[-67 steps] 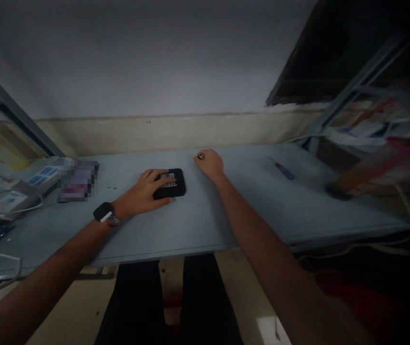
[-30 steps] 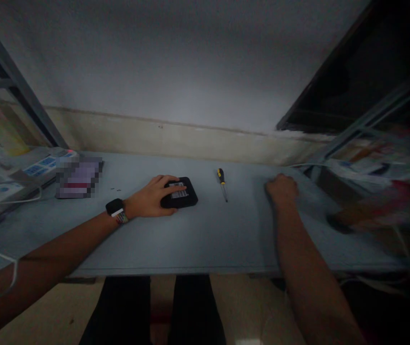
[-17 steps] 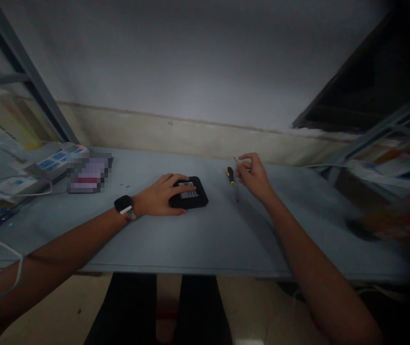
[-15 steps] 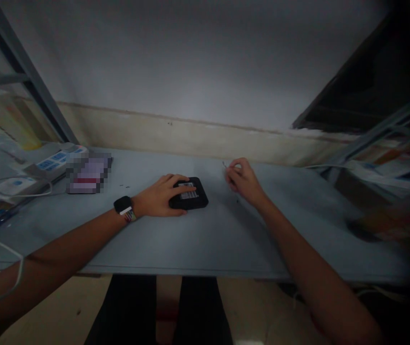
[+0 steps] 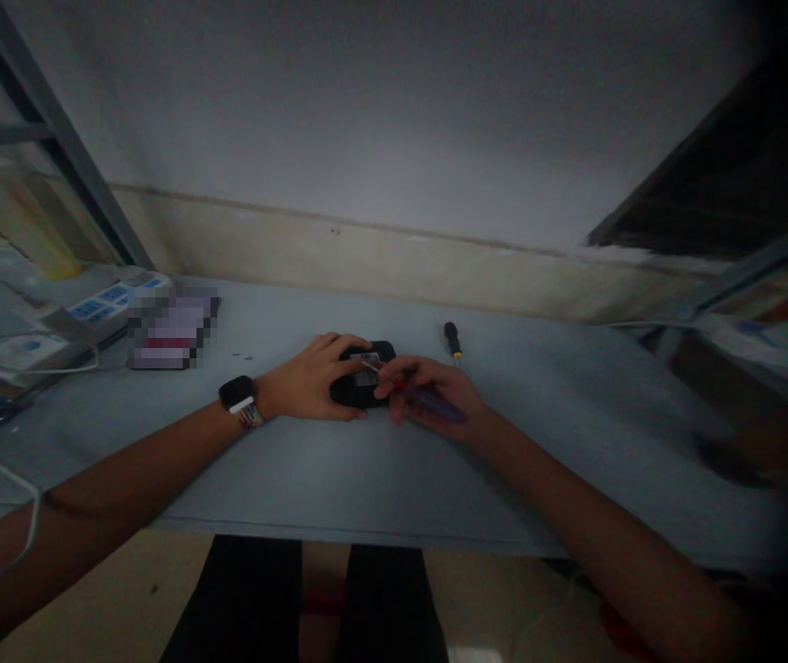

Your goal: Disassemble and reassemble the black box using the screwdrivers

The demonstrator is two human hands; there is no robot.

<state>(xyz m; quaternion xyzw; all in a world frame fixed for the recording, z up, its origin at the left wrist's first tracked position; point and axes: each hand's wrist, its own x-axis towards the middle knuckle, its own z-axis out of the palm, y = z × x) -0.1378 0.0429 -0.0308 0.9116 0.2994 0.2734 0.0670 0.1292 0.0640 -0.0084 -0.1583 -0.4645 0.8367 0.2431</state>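
Note:
My left hand (image 5: 311, 379) lies over a flat black box-shaped device (image 5: 351, 394) with rounded corners, its fingers and thumb gripping the sides. A pale printed label (image 5: 366, 378) shows on the device's upper face; what kind of device it is I cannot tell. My right hand (image 5: 428, 391) is closed around a screwdriver (image 5: 435, 403) with a red and purple handle. Its thin metal shaft points left over the label; whether the tip touches is unclear. Behind that hand a second screwdriver (image 5: 453, 339), black with a yellow band, rests on the table.
A phone with a blurred screen (image 5: 173, 333) lies to the left on the grey-blue table (image 5: 283, 488). Beside it are a white power strip (image 5: 100, 308) and loose white cables (image 5: 28, 368). Metal frame posts rise at both sides, and a wall stands behind.
My right hand has come left and nearer, from the back of the table to the device, and the red-purple screwdriver now shows in it. The black screwdriver has come into view. My left hand stays put.

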